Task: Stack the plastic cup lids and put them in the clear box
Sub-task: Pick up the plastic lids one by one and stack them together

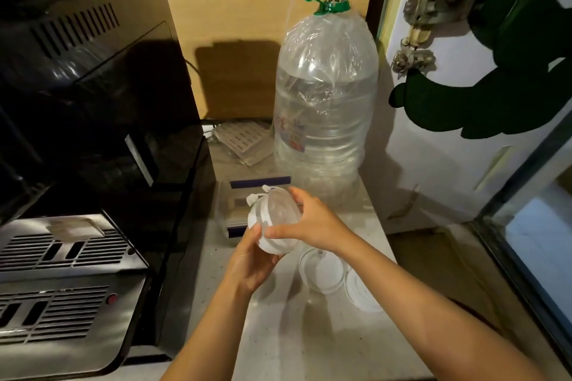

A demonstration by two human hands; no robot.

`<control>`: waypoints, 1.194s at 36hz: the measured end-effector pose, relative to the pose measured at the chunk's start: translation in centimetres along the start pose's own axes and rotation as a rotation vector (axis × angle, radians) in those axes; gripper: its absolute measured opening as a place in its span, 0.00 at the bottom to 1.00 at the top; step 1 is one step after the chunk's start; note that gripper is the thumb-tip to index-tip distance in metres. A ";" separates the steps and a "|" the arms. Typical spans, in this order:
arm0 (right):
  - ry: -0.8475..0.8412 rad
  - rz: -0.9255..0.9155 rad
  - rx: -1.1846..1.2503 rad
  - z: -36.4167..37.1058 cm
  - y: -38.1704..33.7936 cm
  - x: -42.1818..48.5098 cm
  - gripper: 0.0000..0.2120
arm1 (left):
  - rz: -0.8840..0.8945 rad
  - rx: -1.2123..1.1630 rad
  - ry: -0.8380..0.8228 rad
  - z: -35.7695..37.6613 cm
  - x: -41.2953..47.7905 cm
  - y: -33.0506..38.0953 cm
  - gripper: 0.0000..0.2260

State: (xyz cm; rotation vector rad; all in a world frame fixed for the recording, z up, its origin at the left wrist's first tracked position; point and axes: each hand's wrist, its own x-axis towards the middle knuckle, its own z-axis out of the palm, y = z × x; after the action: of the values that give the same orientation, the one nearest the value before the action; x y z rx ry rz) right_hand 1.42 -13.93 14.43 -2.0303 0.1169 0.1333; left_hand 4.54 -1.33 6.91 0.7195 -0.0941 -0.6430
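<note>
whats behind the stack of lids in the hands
The clear box sits right behind the stack of lids, which the left hand and right hand hold. They cover the box's near right part, so its contents are unclear.

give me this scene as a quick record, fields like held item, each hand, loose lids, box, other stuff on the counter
held item: stack of lids, clear plastic, lifted above the counter
left hand: supports the stack from below
right hand: grips the stack's top and side
loose lids: at least two lying on the counter, below the right wrist
clear box: behind the hands, contents unclear
water bottle: large, green cap, upright behind the box
coffee machine: black, to the left
</note>
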 end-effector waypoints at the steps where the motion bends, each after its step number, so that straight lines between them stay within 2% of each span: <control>1: 0.003 -0.004 -0.001 0.1 0.0 0.1 0.35 | 0.000 0.001 0.005 0.0 0.1 0.0 0.42; 7: 0.017 0.021 -0.069 0.7 0.1 0.6 0.38 | 0.004 0.029 0.008 0.1 0.5 0.0 0.38; 16: -0.110 0.043 -0.155 0.2 0.1 0.7 0.40 | -0.018 0.233 -0.005 -0.1 0.7 0.5 0.41; 24: -0.112 0.041 -0.183 0.3 0.5 1.0 0.41 | -0.034 0.279 -0.032 -0.6 0.9 0.5 0.42; 30: -0.151 0.048 -0.196 0.3 1.0 1.4 0.39 | -0.059 0.265 -0.021 -1.0 1.4 0.3 0.42; 35: -0.260 0.054 -0.221 -0.9 1.2 1.7 0.34 | -0.082 0.274 -0.018 -1.0 1.8 0.1 0.43; 37: -0.282 0.070 -0.222 -1.6 1.9 1.9 0.36 | -0.092 0.262 -0.012 -1.1 1.9 0.1 0.45; 40: -0.239 0.133 -0.264 -2.5 3.5 2.1 0.46 | -0.087 0.250 0.000 -1.4 1.8 0.2 0.45; 43: -0.212 0.187 -0.296 -3.0 5.6 1.9 0.44 | -0.107 0.225 0.042 -2.1 1.8 0.1 0.46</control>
State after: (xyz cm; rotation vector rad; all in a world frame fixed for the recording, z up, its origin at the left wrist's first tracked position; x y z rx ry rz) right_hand 2.68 -19.13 10.49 -2.2817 0.1607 0.5072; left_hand 6.62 -1.11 5.12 0.9599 -0.0910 -0.7263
